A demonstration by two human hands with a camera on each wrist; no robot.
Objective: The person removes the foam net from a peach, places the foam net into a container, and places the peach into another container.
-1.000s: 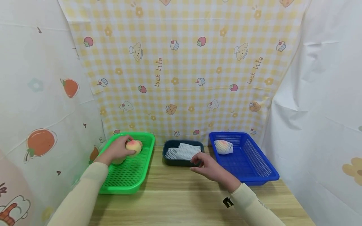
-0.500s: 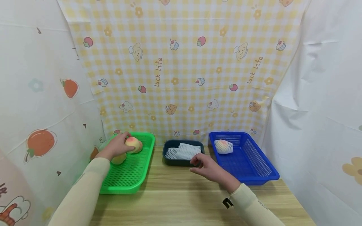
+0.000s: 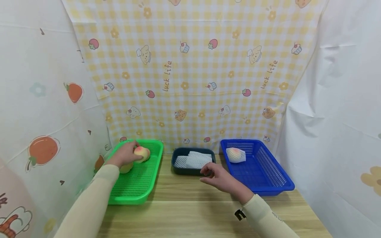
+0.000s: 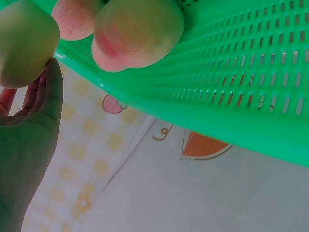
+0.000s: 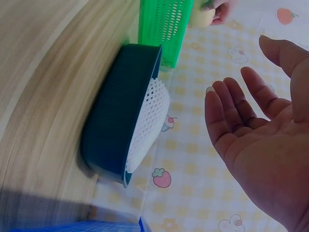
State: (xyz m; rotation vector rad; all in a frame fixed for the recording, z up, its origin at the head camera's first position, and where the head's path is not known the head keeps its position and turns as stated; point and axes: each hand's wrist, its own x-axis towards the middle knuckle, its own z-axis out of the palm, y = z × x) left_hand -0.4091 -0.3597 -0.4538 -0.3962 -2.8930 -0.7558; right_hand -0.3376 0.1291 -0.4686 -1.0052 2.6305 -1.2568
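Note:
My left hand (image 3: 125, 154) holds a peach (image 3: 141, 153) above the green basket (image 3: 140, 195), with fingers and thumb around its sides. The left wrist view shows this held peach (image 4: 26, 46) beside two other peaches in the basket, the nearer peach (image 4: 137, 34) and a partly cut-off peach (image 4: 77, 18). My right hand (image 3: 219, 176), holding nothing, hovers by the front right corner of the dark tray (image 3: 187, 171); its fingers are loosely bent in the right wrist view. White foam net sleeves (image 3: 198, 160) lie in that tray.
A blue basket (image 3: 276, 191) stands at the right with one net-wrapped peach (image 3: 235, 154) at its back left. All three containers sit on a wooden table (image 3: 178, 215). A checked cloth (image 3: 190, 72) hangs behind, and white cloths hang at both sides.
The left hand with its peach rises slightly and shifts left, then comes back a little right and down over the green basket. The right hand stays in place.

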